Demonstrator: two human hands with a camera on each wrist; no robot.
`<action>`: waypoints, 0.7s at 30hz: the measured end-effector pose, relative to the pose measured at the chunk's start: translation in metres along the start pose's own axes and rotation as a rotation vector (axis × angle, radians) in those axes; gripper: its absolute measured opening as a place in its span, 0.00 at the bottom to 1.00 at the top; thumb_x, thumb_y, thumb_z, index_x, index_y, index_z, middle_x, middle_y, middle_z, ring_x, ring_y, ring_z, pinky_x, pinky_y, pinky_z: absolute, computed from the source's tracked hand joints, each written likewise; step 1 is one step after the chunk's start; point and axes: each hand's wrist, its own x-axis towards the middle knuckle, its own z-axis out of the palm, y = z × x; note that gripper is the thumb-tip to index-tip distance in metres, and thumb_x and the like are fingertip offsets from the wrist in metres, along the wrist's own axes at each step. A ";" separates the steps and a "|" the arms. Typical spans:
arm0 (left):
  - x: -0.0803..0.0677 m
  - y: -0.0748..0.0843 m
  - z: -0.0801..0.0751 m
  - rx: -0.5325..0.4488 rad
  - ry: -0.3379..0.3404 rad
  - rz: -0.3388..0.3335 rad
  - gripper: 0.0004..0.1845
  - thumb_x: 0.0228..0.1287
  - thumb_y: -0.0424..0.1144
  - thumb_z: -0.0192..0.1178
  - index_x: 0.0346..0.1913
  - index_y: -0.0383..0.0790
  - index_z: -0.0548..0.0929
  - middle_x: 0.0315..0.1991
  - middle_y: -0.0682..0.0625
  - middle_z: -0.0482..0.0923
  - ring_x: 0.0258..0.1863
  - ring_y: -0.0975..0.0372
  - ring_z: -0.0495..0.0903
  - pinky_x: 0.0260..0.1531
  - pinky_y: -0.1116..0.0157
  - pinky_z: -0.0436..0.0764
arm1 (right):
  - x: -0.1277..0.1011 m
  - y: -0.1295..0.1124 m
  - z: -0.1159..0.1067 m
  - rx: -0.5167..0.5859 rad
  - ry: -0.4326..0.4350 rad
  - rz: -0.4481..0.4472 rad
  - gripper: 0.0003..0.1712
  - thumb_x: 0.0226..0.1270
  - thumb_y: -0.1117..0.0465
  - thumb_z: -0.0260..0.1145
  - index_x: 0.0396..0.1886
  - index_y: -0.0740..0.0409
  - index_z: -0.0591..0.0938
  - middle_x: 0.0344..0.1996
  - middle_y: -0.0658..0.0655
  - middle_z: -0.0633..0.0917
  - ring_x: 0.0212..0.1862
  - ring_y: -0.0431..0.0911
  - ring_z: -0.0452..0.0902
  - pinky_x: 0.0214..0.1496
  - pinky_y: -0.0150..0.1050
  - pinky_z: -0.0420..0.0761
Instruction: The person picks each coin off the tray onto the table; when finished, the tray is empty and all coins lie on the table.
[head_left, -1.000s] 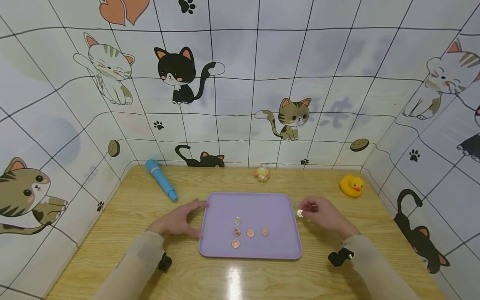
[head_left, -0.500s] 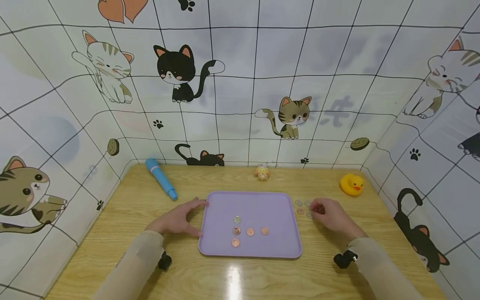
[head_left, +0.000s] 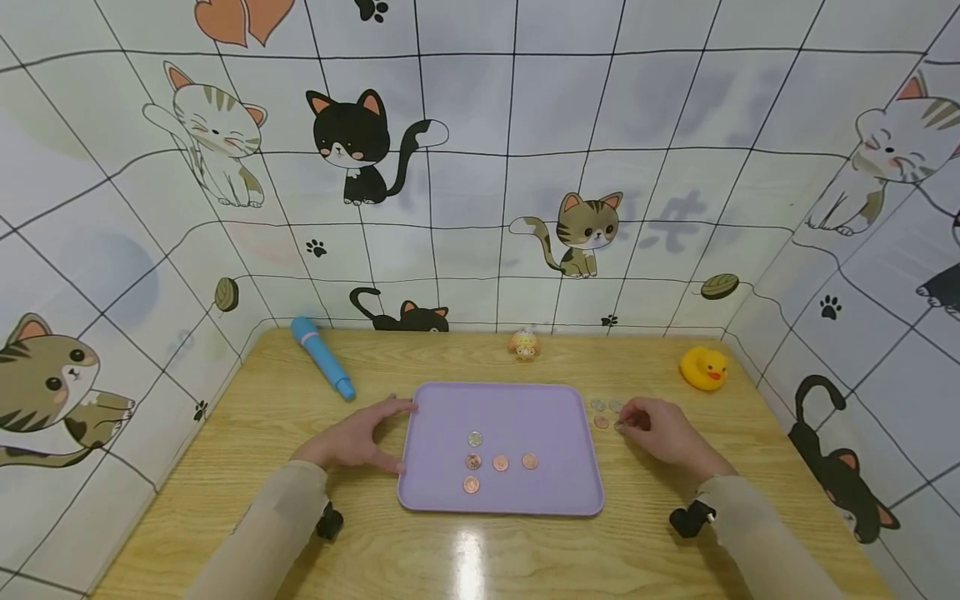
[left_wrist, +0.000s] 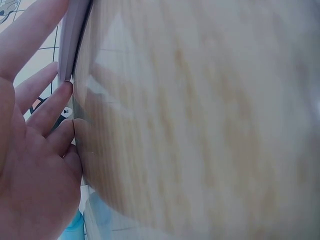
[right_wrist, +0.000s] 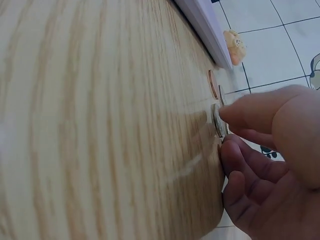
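Observation:
On the table lies a purple tray. Inside it are several coins: a silver-coloured one above a row of copper coins, with another copper coin below. My left hand rests at the tray's left edge, thumb and fingers spread against the rim. To the tray's right, my right hand pinches a silver coin between thumb and fingertips, at the tabletop. Close by lie a copper coin and two silver-coloured coins, one partly beside my fingers.
A blue microphone-shaped object lies at the back left. A small figurine stands behind the tray, and a yellow rubber duck sits at the back right. Cat-printed walls enclose the wooden table.
My right hand has moved a little to the right with the silver coin, away from the tray's edge, uncovering the coins there. The left hand has stayed at the tray.

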 end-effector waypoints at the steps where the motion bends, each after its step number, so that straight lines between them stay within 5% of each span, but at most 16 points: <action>1: 0.000 0.000 0.000 0.000 -0.001 -0.001 0.55 0.50 0.51 0.84 0.80 0.54 0.66 0.85 0.42 0.49 0.85 0.40 0.36 0.78 0.32 0.40 | 0.000 0.001 0.000 0.002 -0.006 0.002 0.06 0.69 0.63 0.74 0.42 0.56 0.85 0.35 0.49 0.85 0.37 0.43 0.77 0.40 0.36 0.79; 21: -0.001 0.002 0.001 0.008 0.012 -0.006 0.54 0.51 0.50 0.84 0.80 0.54 0.66 0.85 0.41 0.49 0.85 0.40 0.37 0.78 0.31 0.42 | 0.001 -0.001 0.001 0.013 -0.009 0.014 0.09 0.68 0.62 0.74 0.43 0.60 0.85 0.34 0.50 0.84 0.36 0.43 0.76 0.38 0.36 0.79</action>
